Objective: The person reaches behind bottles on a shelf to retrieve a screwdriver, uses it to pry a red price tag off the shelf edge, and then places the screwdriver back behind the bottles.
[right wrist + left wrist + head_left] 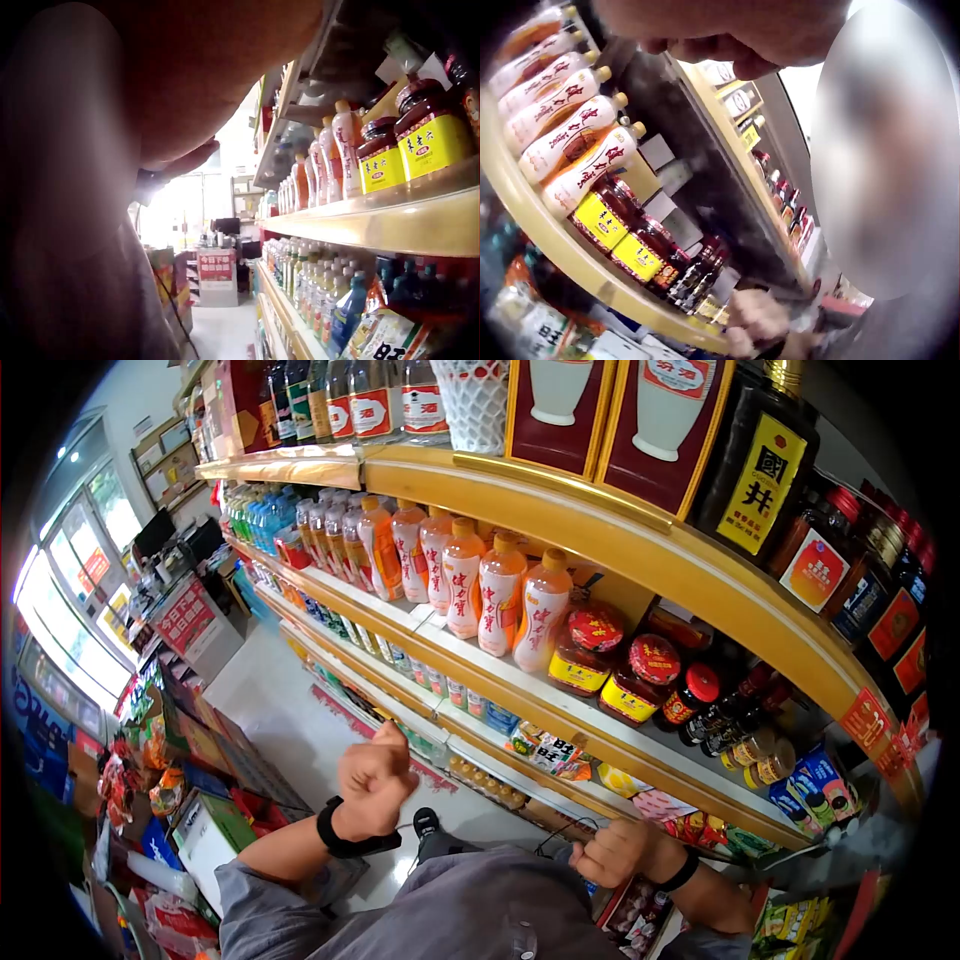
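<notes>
A long yellow shelf of a shop rack runs across the head view, and everything else sits around it. On the board just below it stands a row of pale bottles with orange caps, shoulder to shoulder, and to the right of that row sit squat jars with red lids and yellow labels; further right are small dark bottles. Above the yellow shelf stand dark red boxes and a dark bottle with a yellow label. Below the jars, lower boards carry bright snack packets. In front of those lower boards, well apart from the bottles, the person's left hand is raised with its fingers curled into a fist that holds nothing, a black band at the wrist. The right hand hangs lower, near the packets, its fingers likewise curled in and holding nothing visible.
</notes>
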### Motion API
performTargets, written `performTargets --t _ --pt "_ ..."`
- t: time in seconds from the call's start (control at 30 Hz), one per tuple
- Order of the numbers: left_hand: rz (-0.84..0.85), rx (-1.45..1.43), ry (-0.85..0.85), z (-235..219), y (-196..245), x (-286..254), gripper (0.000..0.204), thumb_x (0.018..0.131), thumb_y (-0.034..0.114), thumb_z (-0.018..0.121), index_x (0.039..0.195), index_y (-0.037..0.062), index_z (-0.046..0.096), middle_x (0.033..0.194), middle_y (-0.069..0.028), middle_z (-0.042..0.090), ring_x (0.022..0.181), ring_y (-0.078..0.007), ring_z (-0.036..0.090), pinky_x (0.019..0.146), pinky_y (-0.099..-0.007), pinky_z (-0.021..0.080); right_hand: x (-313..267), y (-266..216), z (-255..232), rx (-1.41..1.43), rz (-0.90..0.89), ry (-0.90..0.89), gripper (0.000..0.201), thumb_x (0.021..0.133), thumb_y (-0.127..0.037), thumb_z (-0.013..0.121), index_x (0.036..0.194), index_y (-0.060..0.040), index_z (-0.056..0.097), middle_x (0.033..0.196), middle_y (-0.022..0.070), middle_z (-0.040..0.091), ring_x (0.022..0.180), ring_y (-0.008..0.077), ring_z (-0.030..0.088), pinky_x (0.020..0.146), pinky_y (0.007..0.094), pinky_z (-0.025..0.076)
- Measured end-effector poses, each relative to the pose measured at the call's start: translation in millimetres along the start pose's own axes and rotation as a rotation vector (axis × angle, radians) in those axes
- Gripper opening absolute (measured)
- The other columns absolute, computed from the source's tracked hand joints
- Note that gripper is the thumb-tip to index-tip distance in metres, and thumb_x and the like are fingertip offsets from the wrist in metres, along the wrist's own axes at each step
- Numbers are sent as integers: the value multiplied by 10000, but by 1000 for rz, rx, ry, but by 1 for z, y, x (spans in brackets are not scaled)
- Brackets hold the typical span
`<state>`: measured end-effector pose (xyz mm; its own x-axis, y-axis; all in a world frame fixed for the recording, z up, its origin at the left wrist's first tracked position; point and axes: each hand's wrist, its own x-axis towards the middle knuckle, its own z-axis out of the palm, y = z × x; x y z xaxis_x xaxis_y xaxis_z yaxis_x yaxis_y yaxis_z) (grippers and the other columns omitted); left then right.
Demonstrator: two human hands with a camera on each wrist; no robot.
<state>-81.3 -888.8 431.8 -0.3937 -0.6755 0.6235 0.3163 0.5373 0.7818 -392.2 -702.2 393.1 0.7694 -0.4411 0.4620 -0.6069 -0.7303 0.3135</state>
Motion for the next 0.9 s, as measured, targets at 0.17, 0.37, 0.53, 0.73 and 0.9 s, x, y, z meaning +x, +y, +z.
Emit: performTargets --t 0.17,0.37,0.53,0.73,0.9 --pt "-542 -807 416 -7 7 21 277 830 72 539 649 158 348 566 48 222 568 -131 230 656 -322 310 -25 1 -2 -96 120 -55 156 814 -84 693 737 -164 584 634 -32 430 557 125 452 520 299 328" --pt "-544 -828 274 1 -18 -2 311 830 -17 527 675 152 316 590 46 276 536 -104 281 556 -286 245 -79 -12 21 40 193 -304 125 825 -237 695 917 -154 690 952 104 634 926 340 652 794 496 535" --pt "-461 -687 186 10 -12 -22 369 806 -84 499 646 124 239 601 22 250 569 -129 232 560 -307 224 -47 -15 13 142 169 -144 75 861 -208 671 864 -133 659 866 100 593 820 317 608 713 475 499" --pt "-451 -629 218 9 -3 -52 355 812 -99 480 655 126 255 607 10 308 576 -124 263 546 -312 239 -39 -12 7 204 150 -55 125 906 -172 643 800 -109 623 764 94 544 693 290 555 616 450 455" --pt "-480 -712 278 8 -1 -73 348 824 -85 486 664 128 262 598 4 327 561 -122 274 533 -318 244 -37 -13 5 233 133 7 205 942 -142 620 746 -88 593 678 89 504 588 267 511 535 428 418"
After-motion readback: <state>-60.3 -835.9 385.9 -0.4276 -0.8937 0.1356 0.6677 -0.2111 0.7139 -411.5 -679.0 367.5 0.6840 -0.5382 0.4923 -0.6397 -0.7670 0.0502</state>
